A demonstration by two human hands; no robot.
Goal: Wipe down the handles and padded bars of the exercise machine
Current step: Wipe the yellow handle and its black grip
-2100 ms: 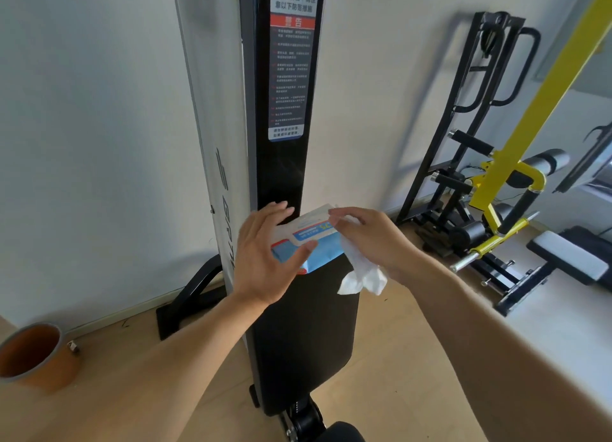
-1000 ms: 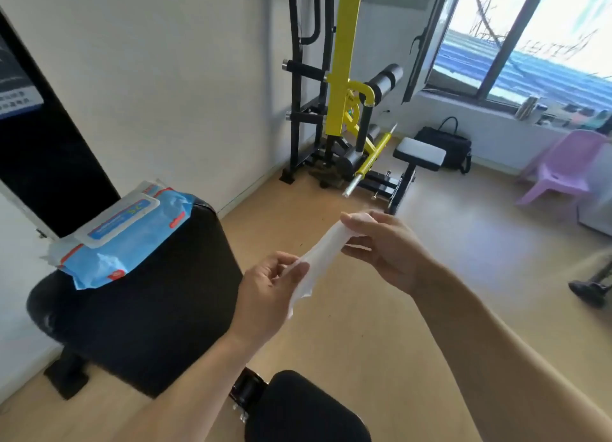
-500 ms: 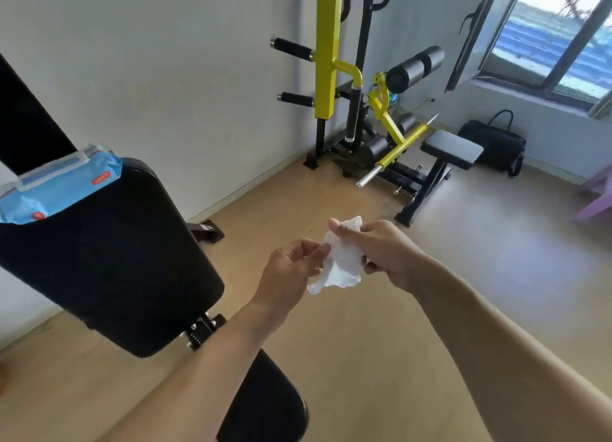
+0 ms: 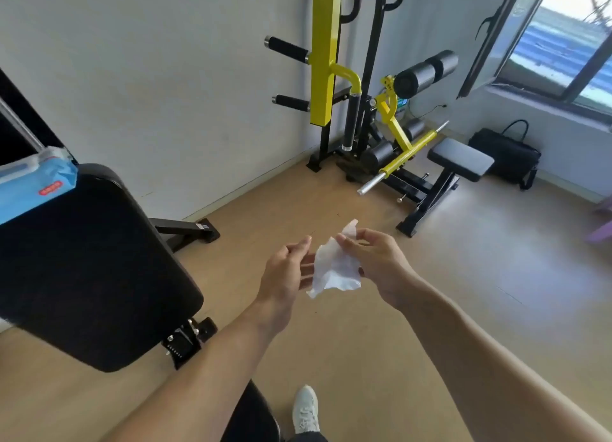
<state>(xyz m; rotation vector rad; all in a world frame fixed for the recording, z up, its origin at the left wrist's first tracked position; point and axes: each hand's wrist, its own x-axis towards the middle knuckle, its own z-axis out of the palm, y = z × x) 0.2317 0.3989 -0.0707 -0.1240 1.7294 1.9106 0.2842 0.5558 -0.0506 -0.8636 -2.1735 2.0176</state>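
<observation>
A white wet wipe (image 4: 334,269) hangs crumpled from my right hand (image 4: 374,262), pinched at its top corner. My left hand (image 4: 284,272) is just left of it, fingers apart, not clearly touching it. Across the room by the wall stands the yellow and black exercise machine (image 4: 326,54). It has two black foam handles (image 4: 288,49) sticking out to the left, padded rollers (image 4: 424,72) up high and a grey seat pad (image 4: 460,158). A blue pack of wipes (image 4: 29,183) lies on the black padded bench (image 4: 89,266) at my left.
A black bag (image 4: 506,157) sits on the floor under the open window (image 4: 563,41). Something purple (image 4: 601,229) shows at the right edge. The bench's black foot (image 4: 188,229) reaches onto the wooden floor. My white shoe (image 4: 306,408) is at the bottom.
I turned away from the bench, where the wipe pack stayed, and toward the yellow machine. My left hand has let go of the wipe; it hangs more unfolded from my right hand.
</observation>
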